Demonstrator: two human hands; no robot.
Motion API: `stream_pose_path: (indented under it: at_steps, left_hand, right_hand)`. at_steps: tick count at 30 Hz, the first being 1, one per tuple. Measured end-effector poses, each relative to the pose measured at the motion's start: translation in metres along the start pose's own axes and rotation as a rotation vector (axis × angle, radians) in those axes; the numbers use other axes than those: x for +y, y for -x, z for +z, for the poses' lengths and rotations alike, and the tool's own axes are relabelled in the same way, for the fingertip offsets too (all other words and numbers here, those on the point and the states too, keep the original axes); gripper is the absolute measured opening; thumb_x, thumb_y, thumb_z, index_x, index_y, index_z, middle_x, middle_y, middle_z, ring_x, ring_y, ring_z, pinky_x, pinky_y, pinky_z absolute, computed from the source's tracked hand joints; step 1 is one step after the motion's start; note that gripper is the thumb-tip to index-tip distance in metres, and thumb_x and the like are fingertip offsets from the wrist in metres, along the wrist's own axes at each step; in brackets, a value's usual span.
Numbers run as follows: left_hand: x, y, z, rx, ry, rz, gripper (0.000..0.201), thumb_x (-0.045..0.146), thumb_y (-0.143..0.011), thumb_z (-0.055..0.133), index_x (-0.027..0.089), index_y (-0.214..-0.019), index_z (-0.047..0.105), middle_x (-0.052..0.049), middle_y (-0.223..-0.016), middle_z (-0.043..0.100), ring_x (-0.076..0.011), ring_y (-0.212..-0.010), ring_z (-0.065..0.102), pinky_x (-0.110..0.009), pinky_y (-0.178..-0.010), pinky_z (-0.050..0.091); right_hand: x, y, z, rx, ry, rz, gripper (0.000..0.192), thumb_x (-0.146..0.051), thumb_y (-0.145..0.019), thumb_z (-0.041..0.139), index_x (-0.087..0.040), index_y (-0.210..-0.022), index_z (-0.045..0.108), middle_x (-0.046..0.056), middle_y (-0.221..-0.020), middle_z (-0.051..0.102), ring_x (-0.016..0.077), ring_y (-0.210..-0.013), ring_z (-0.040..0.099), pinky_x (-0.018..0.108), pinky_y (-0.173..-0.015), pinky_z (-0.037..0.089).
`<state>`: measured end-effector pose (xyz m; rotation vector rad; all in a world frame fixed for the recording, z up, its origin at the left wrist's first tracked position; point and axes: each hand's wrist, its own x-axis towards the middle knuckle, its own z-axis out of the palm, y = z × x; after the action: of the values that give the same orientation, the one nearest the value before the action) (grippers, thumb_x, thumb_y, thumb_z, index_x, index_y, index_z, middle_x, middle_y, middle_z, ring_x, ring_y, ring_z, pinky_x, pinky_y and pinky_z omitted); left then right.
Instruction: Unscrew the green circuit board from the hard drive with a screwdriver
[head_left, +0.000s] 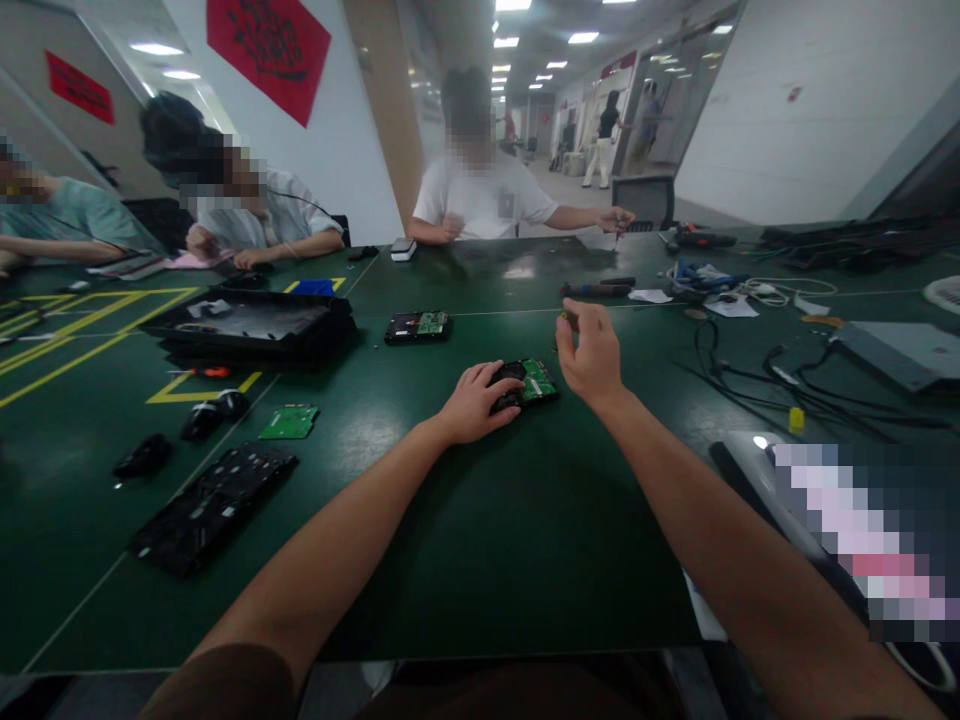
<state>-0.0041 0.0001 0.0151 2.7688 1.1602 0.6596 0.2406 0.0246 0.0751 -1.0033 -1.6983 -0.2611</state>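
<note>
A hard drive (538, 378) with a green circuit board on its upper face lies in front of me on the table. Over its left end is my left hand (480, 402), thumb and fingers gripping the black part and covering much of it. Raised just beyond the drive's right end, my right hand (590, 345) is closed in a pinch. A small yellowish bit shows at its fingertips, too small to name. Another hard drive (418, 327) sits farther back, apart from both hands.
Left stand a black tray (247, 325), a loose green circuit board (289, 421), a black plastic panel (214, 505) and an orange-handled screwdriver (210, 372). Right are black cables (787, 375), a grey metal box (900, 352) and a pixelated screen (862, 530). A person (487, 190) sits opposite.
</note>
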Motion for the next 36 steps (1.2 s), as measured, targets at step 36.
stream_pose_path:
  at_steps: [36]
  left_hand:
    - [0.002,-0.001,-0.002,-0.014,0.001,-0.022,0.048,0.049,-0.095,0.065,0.033,-0.141,0.061,-0.01,-0.161,0.037,-0.0367,-0.147,0.034,-0.059,-0.12,0.032]
  right_hand:
    - [0.002,0.004,0.003,-0.078,-0.072,0.043,0.037,-0.032,-0.099,0.054,-0.024,-0.135,0.049,0.012,-0.113,0.069,0.0264,-0.094,0.068,0.048,-0.088,0.057]
